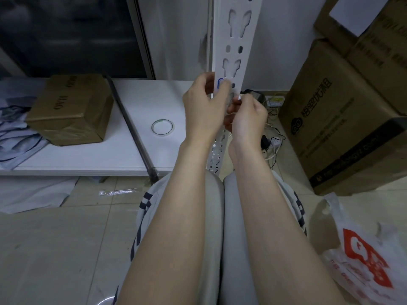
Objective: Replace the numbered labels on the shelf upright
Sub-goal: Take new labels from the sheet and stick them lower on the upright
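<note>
A white slotted shelf upright (234, 36) stands in front of me, between my knees. A white label with a blue mark (219, 85) sits on the upright at hand height. My left hand (203, 106) grips the upright's left edge, its thumb pressing on that label. My right hand (248, 116) is just right of the upright, fingers curled, pinching a small white piece (239, 97) at its fingertips. What the piece is I cannot tell. My hands hide the upright's middle part.
A roll of clear tape (162, 127) lies on the low white shelf board (141, 155) to the left, beside a brown box (70, 110) and a dark rod (132, 128). Stacked cardboard boxes (343, 106) stand right. Cables (272, 142) lie behind. A plastic bag (363, 260) sits lower right.
</note>
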`<state>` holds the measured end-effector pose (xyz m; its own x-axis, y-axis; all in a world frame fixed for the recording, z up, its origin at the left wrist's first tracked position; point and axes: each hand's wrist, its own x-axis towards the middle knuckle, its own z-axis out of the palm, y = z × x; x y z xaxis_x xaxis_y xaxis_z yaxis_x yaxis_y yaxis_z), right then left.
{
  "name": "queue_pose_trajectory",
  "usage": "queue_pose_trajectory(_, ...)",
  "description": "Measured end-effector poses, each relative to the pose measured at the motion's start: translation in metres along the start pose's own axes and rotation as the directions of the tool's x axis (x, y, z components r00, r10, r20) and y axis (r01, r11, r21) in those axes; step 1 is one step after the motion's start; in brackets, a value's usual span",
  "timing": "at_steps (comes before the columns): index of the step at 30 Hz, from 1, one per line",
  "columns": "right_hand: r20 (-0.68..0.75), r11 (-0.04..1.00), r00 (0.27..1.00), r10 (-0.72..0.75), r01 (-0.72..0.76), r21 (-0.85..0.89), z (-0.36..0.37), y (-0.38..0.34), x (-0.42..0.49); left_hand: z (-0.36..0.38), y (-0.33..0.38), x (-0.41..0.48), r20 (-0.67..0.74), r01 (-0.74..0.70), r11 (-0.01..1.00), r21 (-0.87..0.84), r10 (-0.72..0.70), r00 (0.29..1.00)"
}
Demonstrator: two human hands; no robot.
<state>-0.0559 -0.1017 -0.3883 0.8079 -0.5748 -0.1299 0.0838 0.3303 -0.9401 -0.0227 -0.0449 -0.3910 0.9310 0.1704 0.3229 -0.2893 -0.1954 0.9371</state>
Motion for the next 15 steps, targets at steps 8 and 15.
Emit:
queue_pose_trajectory(8, 0.003, 1.0, 1.0, 0.004, -0.004, -0.01, 0.0005, -0.0001, -0.0001, 0.0012, 0.0022, 0.002, 0.015, 0.005, 1.0, 0.014, -0.006, 1.0)
queue_pose_trajectory(15, 0.023, 1.0, 1.0, 0.021, -0.02, -0.016, 0.0006, -0.0008, -0.0014, -0.0028, 0.0022, 0.0021, 0.037, 0.008, 1.0, -0.019, -0.007, 0.999)
